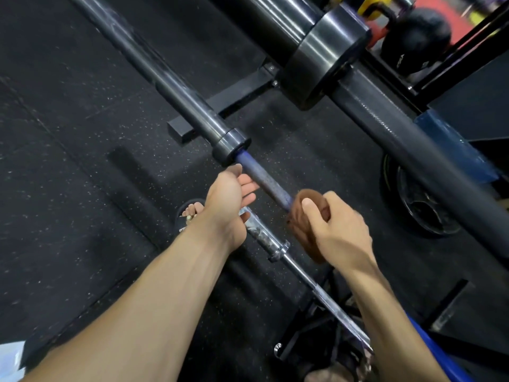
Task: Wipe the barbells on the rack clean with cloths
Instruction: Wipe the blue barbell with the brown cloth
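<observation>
A brown cloth (308, 216) is gripped around the blue knurled barbell shaft (264, 183) by the right hand (338, 230). The shaft's long axis runs far-left, past the left hand (231, 194), which is open and empty just beside it.

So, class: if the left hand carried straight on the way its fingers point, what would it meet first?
Probably the blue bar: the left hand's open fingers point at it, just short of touching, though depth is unclear.

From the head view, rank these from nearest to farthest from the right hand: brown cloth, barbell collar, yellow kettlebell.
1. brown cloth: gripped in the right hand, wrapped on the blue bar.
2. barbell collar: up the bar, upper left.
3. yellow kettlebell: far top, behind the big sleeve.
</observation>
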Demonstrator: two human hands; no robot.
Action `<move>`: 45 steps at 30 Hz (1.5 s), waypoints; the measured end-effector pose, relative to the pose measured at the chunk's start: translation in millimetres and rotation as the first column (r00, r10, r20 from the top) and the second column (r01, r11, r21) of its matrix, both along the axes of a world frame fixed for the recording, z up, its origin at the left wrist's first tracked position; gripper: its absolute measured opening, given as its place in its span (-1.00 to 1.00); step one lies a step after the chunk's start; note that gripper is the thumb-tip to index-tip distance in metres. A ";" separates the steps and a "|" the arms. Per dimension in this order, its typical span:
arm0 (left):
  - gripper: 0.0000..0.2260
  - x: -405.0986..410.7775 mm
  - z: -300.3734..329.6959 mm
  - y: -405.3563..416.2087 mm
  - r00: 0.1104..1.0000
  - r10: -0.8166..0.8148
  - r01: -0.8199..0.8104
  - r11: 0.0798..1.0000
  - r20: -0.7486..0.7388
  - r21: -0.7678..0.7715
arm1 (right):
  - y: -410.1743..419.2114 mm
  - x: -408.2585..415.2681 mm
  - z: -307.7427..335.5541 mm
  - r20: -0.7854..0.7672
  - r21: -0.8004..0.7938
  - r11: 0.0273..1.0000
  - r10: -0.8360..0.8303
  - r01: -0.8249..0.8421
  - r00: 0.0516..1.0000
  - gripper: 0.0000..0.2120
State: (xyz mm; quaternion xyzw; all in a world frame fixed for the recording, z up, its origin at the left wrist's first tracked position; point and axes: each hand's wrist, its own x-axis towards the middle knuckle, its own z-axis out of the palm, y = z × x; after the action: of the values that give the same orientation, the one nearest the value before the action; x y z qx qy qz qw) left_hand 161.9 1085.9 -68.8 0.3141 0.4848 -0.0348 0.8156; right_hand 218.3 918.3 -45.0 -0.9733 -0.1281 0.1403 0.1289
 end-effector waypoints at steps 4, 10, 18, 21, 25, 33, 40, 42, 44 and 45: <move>-0.63 0.8 0.8 -4.0 1.000 -0.009 0.009 1.000 -0.022 0.012 | 29.6 11.8 -6.6 0.095 -0.071 0.993 0.100 -0.094 0.990 -0.72; -0.65 2.6 9.5 -4.8 0.999 -0.008 0.009 1.000 -0.053 0.012 | 44.6 28.4 0.5 0.058 -0.105 0.981 0.173 -0.166 0.983 -0.76; -0.72 1.2 9.2 -8.0 0.998 0.011 -0.009 0.999 -0.054 0.038 | 63.2 22.9 -3.7 0.080 -0.069 0.986 0.155 -0.150 0.985 -0.78; -0.72 1.2 10.5 -7.3 0.998 0.007 -0.004 0.999 -0.057 0.040 | 61.0 24.7 -1.1 0.056 -0.042 0.986 0.163 -0.161 0.985 -0.77; -0.71 -0.1 12.4 -5.3 0.999 -0.011 0.013 0.999 -0.050 0.042 | 23.4 4.1 7.0 0.077 -0.103 0.977 0.192 -0.184 0.978 -0.74; -0.68 5.3 11.8 -8.2 0.998 -0.009 0.013 0.998 -0.063 0.062 | 54.7 24.8 -0.9 0.075 -0.104 0.983 0.161 -0.153 0.984 -0.78; -0.71 3.3 10.5 -7.8 0.997 0.005 0.000 0.997 -0.081 0.071 | 31.9 -5.2 -3.2 0.222 -0.162 0.968 0.224 -0.191 0.949 -0.74; -0.74 2.9 12.0 -10.0 0.997 0.005 0.001 0.997 -0.076 0.072 | 52.0 -0.5 -10.7 0.245 -0.099 0.974 0.223 -0.204 0.944 -0.75; -0.76 3.3 13.3 -9.9 0.997 0.011 -0.006 0.997 -0.080 0.072 | 66.9 5.4 -14.6 0.238 -0.034 0.979 0.205 -0.202 0.950 -0.75; -0.76 3.8 13.7 -8.8 0.996 0.014 -0.008 0.998 -0.085 0.068 | 67.6 6.4 -14.4 0.229 -0.024 0.977 0.211 -0.212 0.950 -0.75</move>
State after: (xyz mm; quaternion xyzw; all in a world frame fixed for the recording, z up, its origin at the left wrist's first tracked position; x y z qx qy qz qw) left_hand 165.6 1077.2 -55.2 0.3371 0.5216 -0.0273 0.7833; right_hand 224.7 985.9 -59.3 -0.9635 -0.2459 0.0392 0.0980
